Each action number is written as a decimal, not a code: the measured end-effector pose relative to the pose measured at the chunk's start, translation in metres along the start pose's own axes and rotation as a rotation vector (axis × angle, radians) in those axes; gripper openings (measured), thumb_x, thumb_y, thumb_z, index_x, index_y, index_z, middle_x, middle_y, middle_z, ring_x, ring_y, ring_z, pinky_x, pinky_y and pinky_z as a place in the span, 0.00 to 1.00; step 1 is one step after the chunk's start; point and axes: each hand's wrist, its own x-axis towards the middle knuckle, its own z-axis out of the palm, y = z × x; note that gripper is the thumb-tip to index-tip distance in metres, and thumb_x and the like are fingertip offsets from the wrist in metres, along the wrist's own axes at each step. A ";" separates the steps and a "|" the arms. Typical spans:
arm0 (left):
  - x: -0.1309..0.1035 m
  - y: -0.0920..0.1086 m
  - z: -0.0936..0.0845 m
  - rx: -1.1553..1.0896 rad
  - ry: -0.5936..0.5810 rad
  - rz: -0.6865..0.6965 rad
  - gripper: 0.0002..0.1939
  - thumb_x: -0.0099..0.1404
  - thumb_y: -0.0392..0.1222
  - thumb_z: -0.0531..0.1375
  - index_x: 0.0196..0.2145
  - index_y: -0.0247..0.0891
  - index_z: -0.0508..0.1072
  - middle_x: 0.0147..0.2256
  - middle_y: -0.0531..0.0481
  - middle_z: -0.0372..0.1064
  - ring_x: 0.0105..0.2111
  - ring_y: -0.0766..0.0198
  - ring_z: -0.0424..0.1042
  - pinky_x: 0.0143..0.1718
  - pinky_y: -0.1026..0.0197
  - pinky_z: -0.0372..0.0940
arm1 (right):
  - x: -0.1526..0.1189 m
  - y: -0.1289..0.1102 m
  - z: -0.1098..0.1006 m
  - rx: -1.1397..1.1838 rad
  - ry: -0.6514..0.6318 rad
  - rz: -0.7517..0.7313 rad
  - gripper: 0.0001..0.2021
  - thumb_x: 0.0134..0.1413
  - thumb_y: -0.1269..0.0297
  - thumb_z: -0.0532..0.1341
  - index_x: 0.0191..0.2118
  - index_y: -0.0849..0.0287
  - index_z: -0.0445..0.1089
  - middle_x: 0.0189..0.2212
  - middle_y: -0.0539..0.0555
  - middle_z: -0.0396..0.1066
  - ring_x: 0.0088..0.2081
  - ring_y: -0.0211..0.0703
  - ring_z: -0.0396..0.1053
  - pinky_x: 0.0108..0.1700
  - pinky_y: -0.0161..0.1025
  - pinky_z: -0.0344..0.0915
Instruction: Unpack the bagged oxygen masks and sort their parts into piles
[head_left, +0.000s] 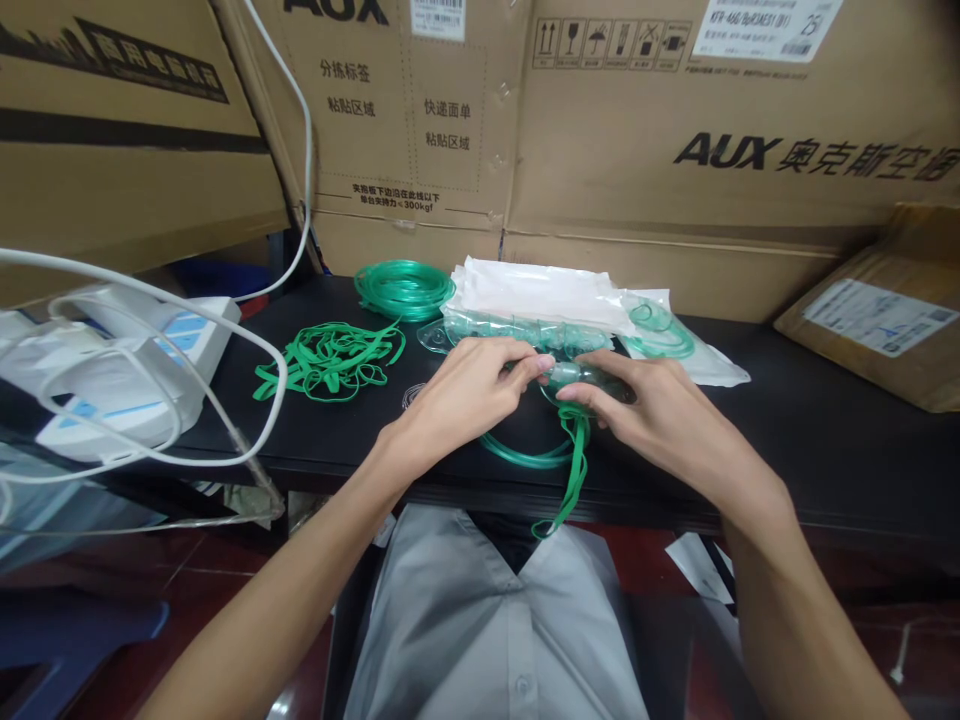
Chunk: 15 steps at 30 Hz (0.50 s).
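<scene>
Both hands meet over a clear plastic mask (555,392) near the front of the black table. My left hand (484,385) pinches at a small clear connector (568,374) on the mask, thumb and index finger pressed together. From the other side, my right hand (637,395) wraps its fingers round the mask, its thumb near the connector. A green elastic strap (576,465) hangs from the mask over the table's front edge. Under the hands curves a green tube (525,457). Part of the mask is hidden by the fingers.
Loose green straps (330,362) and a coiled green tube (403,288) lie left. White packages (540,290) sit behind the hands, beside a bagged tube (664,330). White devices with cables (135,370) stand far left. Large cardboard boxes (600,180) line the back; another box (885,300) is right.
</scene>
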 end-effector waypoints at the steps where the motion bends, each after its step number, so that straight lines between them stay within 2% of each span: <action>1: 0.000 0.001 0.002 0.012 0.019 0.019 0.18 0.77 0.46 0.54 0.35 0.37 0.78 0.32 0.54 0.76 0.32 0.64 0.70 0.36 0.62 0.60 | 0.000 0.000 0.000 0.008 -0.002 0.004 0.19 0.66 0.44 0.57 0.42 0.55 0.73 0.29 0.52 0.76 0.31 0.46 0.71 0.36 0.40 0.59; 7: 0.000 0.003 0.009 0.163 0.115 0.133 0.12 0.75 0.39 0.56 0.40 0.38 0.80 0.38 0.51 0.78 0.41 0.60 0.73 0.45 0.59 0.62 | 0.004 0.006 -0.002 0.188 -0.037 0.029 0.20 0.67 0.45 0.57 0.31 0.56 0.68 0.21 0.47 0.68 0.24 0.39 0.63 0.30 0.38 0.55; 11: -0.001 -0.001 0.013 0.269 0.135 0.243 0.12 0.76 0.38 0.55 0.41 0.38 0.80 0.39 0.50 0.78 0.41 0.59 0.72 0.47 0.57 0.62 | 0.008 0.013 0.003 0.331 -0.143 0.067 0.18 0.66 0.47 0.58 0.32 0.56 0.70 0.19 0.46 0.68 0.24 0.39 0.66 0.30 0.36 0.58; 15: -0.003 -0.005 0.015 0.291 0.083 0.145 0.12 0.76 0.39 0.55 0.39 0.39 0.79 0.39 0.52 0.78 0.42 0.58 0.72 0.43 0.56 0.60 | 0.009 0.016 0.010 0.340 -0.155 0.113 0.16 0.65 0.48 0.60 0.36 0.57 0.73 0.19 0.46 0.69 0.24 0.40 0.68 0.30 0.37 0.61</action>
